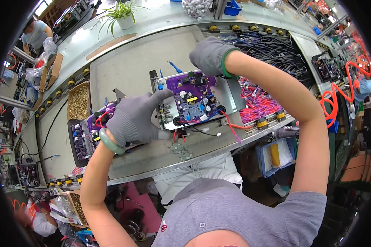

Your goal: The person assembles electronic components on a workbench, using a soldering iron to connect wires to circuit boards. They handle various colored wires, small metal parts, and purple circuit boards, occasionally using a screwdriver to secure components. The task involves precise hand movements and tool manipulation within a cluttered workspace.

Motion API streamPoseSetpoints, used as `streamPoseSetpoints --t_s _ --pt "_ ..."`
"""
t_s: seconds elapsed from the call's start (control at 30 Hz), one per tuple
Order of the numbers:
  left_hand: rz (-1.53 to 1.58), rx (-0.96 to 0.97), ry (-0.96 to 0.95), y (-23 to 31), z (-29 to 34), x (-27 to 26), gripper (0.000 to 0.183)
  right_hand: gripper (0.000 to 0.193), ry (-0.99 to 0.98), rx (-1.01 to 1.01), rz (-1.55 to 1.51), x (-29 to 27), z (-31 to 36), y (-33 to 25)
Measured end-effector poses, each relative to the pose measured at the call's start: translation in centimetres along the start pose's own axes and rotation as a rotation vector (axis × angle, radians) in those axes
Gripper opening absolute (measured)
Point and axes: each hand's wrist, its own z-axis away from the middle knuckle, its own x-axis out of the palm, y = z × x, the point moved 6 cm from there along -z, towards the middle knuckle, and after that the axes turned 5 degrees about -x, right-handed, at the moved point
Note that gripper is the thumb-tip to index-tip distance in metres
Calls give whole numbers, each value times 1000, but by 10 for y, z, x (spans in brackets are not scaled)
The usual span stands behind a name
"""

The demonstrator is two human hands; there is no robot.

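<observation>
In front of me lies an open metal chassis with a purple circuit board (196, 96), with small parts, a yellow component and red, blue and black wires. My left hand (138, 117), in a grey glove, is at the chassis's left end, thumb and fingers spread apart beside its end panel (166, 114). My right hand (210, 55), gloved in grey with a green cuff, is curled closed above the chassis's far right edge. Its fingertips are turned away, so what they hold is hidden. A blue-sleeved wire end (174, 66) sticks up beyond the board.
A second purple-board unit (84, 133) sits left, partly behind my left hand. Beyond it stands a box of small brass-coloured parts (78, 101). Black cables (272, 53) and pink-red wires (259, 101) lie in piles at right. A coiled orange hose (329, 103) hangs farther right.
</observation>
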Motion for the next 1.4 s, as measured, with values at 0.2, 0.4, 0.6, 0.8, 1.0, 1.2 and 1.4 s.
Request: streamPoseSetpoints --t_s 0.2,0.4,0.6,0.8,1.0,1.2,1.4 --pt "-17 -16 -18 0 -1 -1 88 13 41 30 -35 5 7 2" --pt "27 12 17 3 -1 -3 86 10 159 -37 42 10 12 -8" --pt "-30 -78 -67 -2 -1 2 88 11 80 -50 51 5 6 -8" --pt "-23 -62 -41 -4 0 3 85 17 159 82 -166 27 10 -5" --pt "-18 -50 -46 -8 4 4 84 33 768 -29 -174 27 71 -22" --pt "-25 -64 -93 -10 3 7 89 47 790 -126 -198 57 128 -78" --pt "-257 -99 30 5 14 -4 92 35 994 -110 27 74 131 -95"
